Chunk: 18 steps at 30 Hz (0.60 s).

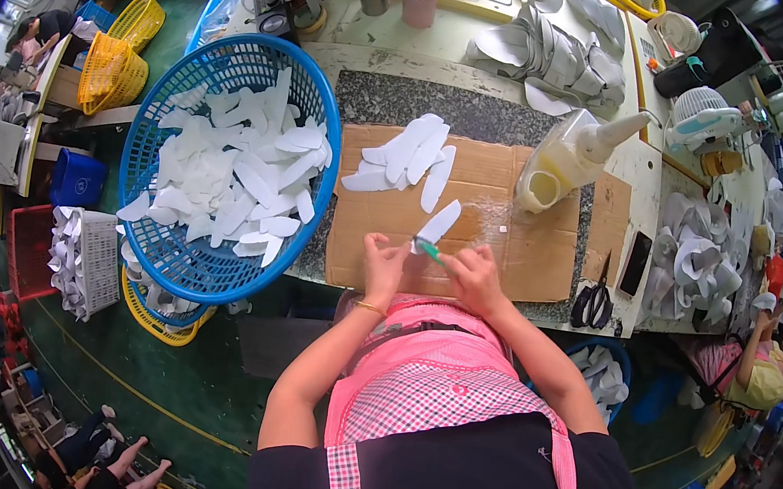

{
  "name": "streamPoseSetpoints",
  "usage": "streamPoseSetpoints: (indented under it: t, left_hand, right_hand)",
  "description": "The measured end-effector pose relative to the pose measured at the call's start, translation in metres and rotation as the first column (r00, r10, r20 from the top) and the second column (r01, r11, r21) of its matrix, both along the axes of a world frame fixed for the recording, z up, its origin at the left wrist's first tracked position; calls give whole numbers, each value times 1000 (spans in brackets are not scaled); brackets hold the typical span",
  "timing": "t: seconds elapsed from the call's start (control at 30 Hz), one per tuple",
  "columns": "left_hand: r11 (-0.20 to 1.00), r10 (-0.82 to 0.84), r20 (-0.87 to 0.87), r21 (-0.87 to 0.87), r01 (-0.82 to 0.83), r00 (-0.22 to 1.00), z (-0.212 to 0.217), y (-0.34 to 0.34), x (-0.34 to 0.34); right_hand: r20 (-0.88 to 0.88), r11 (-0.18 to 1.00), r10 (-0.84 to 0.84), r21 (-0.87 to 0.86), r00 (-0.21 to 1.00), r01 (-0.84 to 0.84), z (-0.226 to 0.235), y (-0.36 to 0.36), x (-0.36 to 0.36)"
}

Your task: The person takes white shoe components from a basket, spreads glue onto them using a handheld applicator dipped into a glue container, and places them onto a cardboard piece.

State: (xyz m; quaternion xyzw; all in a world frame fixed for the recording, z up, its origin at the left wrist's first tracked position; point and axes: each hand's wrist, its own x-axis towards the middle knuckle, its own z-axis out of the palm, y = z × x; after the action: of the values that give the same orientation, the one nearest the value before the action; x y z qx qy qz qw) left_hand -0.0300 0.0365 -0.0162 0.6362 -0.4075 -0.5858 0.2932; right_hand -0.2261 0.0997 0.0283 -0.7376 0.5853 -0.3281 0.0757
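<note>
Blue basket [149,244], white pieces [234,176], pink-checked apron [431,396]

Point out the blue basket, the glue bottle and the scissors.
blue basket [142,243]: head view, on its bare lower-left wall.
glue bottle [568,159]: head view, on the middle of its translucent body.
scissors [595,304]: head view, on the black handles.

Lighting: bright, even, overhead; shadows soft and short on the speckled grey stone surface [400,99]. Fisheye bends straight edges toward a black rim; centre sharp, periphery smeared.

Speckled worktable [486,111], brown cardboard sheet [501,224], glue bottle [574,154], scissors [595,304], black phone [636,263]
</note>
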Motion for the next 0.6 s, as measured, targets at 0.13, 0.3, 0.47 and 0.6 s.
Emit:
streamPoseSetpoints:
  t: [0.13,0.3,0.47,0.6]
  left_hand:
    - [1000,7,13,8,-7,1000,19,5,2]
    - [970,-48,-164,-242,6,985,64,-20,-3]
    - [587,370,442,-793,163,817,155,-76,50]
    - [581,454,743,-666,469,492,161,-104,88]
  right_hand:
    - [86,995,-43,90,995,35,2,5,-10]
    - [71,870,-491,-14,868,493,14,-23,-65]
    - [18,699,-710,-104,704,708,36,-18,-106]
    - [-117,812,-578,15,807,584,27,-14,-114]
